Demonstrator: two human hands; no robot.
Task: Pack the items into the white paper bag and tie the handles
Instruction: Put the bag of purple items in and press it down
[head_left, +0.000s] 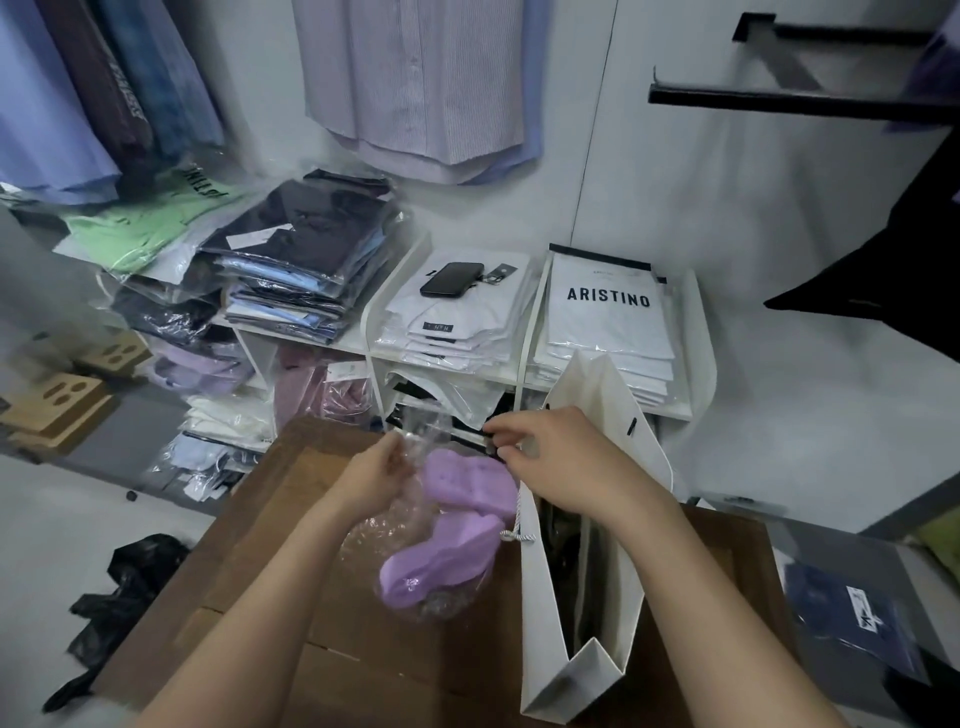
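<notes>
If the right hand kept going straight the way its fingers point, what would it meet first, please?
Most likely the clear plastic bag that the left hand holds; the right hand points left at its top, though depth is unclear.

White paper bag mouth open; clear plastic bag alongside.

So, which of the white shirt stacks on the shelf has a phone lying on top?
The left white stack, beside the dark packaged shirts: a black phone lies on it. The right stack shows only the ARISTINO print on top.
</notes>
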